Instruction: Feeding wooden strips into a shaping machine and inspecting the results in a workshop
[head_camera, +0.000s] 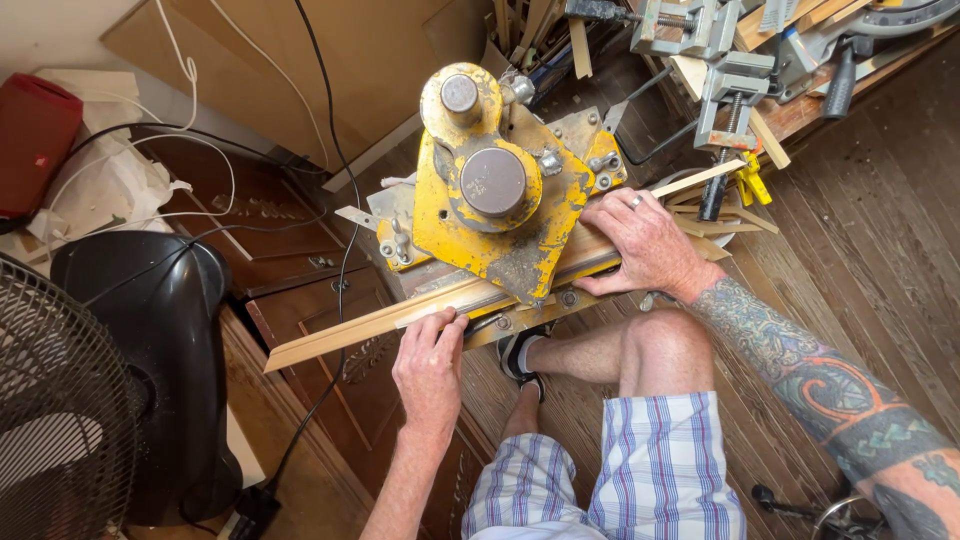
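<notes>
Now our left hand (430, 362) grips the near edge of a long pale wood strip (350, 328), thumb on top and fingers curled under it, just left of the yellow machine (500, 200). Our right hand (640, 245) lies flat and spread on the same strip on the machine's right side, pressing it down, a ring on one finger. The strip runs slantwise under the machine's chipped yellow body, its left end jutting out over a dark wooden cabinet (300, 290) and its right end (700, 178) poking out past our right hand. Two grey round caps sit on top of the machine. We see our bare knee (655, 350) and plaid shorts (650, 470) below. To the left stand a black fan (60, 420) and a red speaker (35, 140); grey clamps (725, 95) and wood offcuts lie on the bench beyond.
</notes>
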